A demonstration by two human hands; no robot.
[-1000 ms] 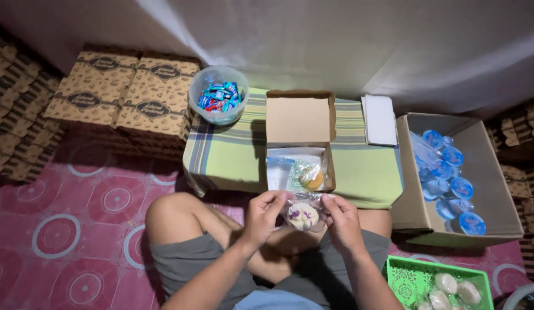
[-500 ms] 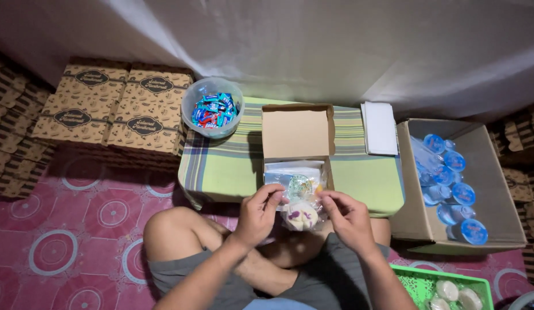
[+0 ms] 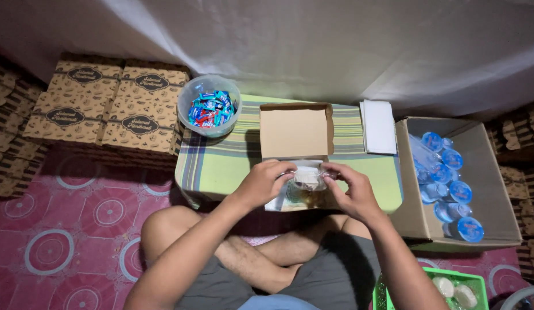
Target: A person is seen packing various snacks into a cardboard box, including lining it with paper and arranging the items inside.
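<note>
- Sitting cross-legged on the patterned floor, the person has a green basket [image 3: 393, 281] with pale round cakes just beside the right knee, at the lower right edge of the view.
- Both hands meet over the open small cardboard box [image 3: 295, 132] on the low striped-cloth table [image 3: 221, 163] straight ahead — the left hand [image 3: 265, 182] on the near-left side of the box, the right hand [image 3: 353, 189] on the near-right.
- Between them sits a small clear-wrapped snack packet [image 3: 307, 177], held low over the box's tray; each hand pinches one end of it between thumb and fingertips, the other fingers curled loosely.
- The packet's long axis runs left to right, from hand to hand, and it lies directly in front of the body, about equally near to both hands; the tray is just under it, with other wrapped items half hidden by the hands.
- The box lid stands open away from the person, its plain inside facing up.
- Farther off: a clear tub of blue-wrapped sweets [image 3: 209, 112] on the table's far-left corner, a white stack of papers [image 3: 379, 126] on the far right, a large carton of sealed water cups [image 3: 450, 178] to the right, and printed flat boxes [image 3: 106, 109] stacked to the left against a white curtain.
</note>
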